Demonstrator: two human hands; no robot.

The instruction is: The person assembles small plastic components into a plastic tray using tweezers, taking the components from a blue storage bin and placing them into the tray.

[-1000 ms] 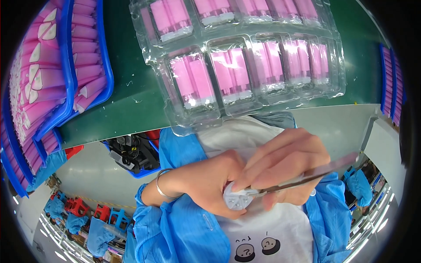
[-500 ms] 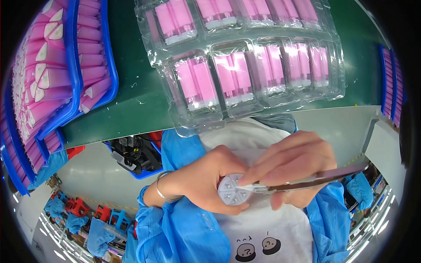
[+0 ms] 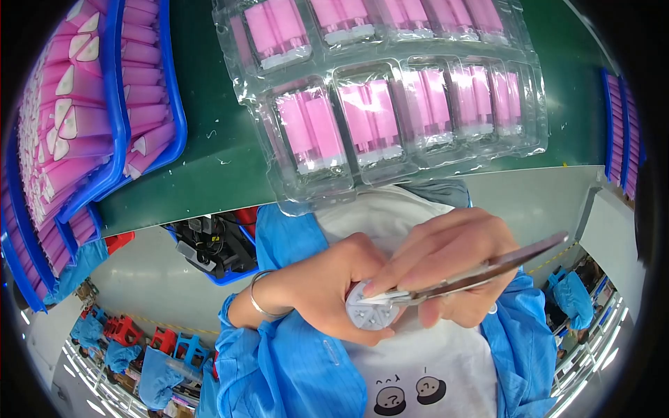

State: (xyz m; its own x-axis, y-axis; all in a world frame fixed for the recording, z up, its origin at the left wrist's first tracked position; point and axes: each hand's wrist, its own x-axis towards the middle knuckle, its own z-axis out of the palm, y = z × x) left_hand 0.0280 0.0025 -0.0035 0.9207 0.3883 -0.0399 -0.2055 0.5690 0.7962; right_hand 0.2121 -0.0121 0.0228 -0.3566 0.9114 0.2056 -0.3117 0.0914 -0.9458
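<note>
My left hand (image 3: 331, 285) is closed around a round light-grey piece (image 3: 373, 315) whose end face is split into wedge-shaped sections. That face points up between thumb and fingers. My right hand (image 3: 456, 261) grips a long metal tool that looks like tweezers (image 3: 488, 270), its tip lying over the round face. At the tip is a small white sliver (image 3: 380, 299), with a right fingertip touching or just above the face beside it. How far the round piece extends inside my left hand is hidden.
A clear plastic tray (image 3: 261, 90) with pink and white parts in its pockets lies on the green table (image 3: 209, 164), jutting over the near edge. Blue bins (image 3: 122, 139) of pink wedge pieces stand at left. Below the table sits a blue crate (image 3: 233, 277) of black items.
My right hand and the tweezers have shifted slightly left, and the tool's back end has tilted up. The round piece in my left hand has turned or tilted a little.
</note>
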